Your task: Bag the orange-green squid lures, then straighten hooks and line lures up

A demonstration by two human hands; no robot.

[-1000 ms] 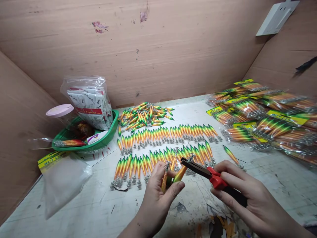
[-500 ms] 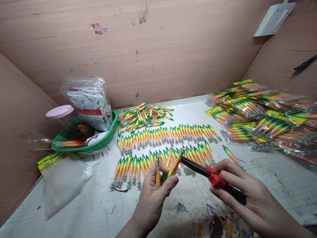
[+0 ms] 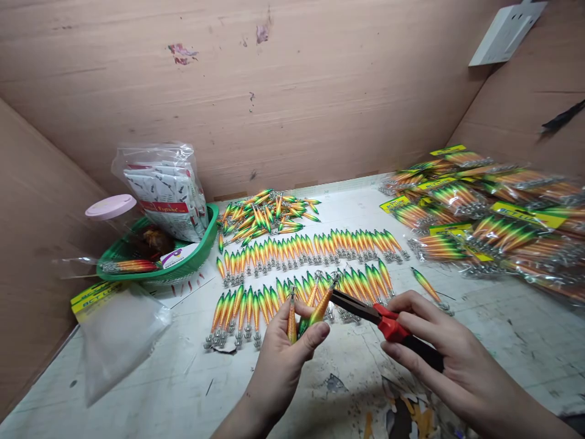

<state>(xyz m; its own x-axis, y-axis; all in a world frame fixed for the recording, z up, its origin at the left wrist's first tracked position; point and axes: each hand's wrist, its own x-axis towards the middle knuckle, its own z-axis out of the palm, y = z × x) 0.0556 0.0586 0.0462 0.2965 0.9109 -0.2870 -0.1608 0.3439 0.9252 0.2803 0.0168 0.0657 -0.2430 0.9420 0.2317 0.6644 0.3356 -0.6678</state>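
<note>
Several green, yellow and orange squid jigs (image 3: 322,306) are gripped between the fingers and thumb of my left hand (image 3: 284,360), their hooked ends pointing up and away from me. In my right hand (image 3: 450,350) I hold pliers (image 3: 388,321) with red and black handles. The dark jaws reach left to the hook end of the rightmost held jig; whether they pinch it cannot be made out. Just beyond my hands, more jigs (image 3: 247,308) lie side by side on the table, with a second row (image 3: 292,249) behind them.
A loose heap of jigs (image 3: 269,213) lies at the back. Bagged jigs (image 3: 503,213) pile up at the right, near a single jig (image 3: 427,285). On the left are a green basket (image 3: 183,266) with packets and an unfilled clear bag (image 3: 119,341). Cardboard walls (image 3: 320,91) surround the table.
My right hand and the pliers have shifted slightly left. My left hand keeps its grip on the jigs in nearly the same place.
</note>
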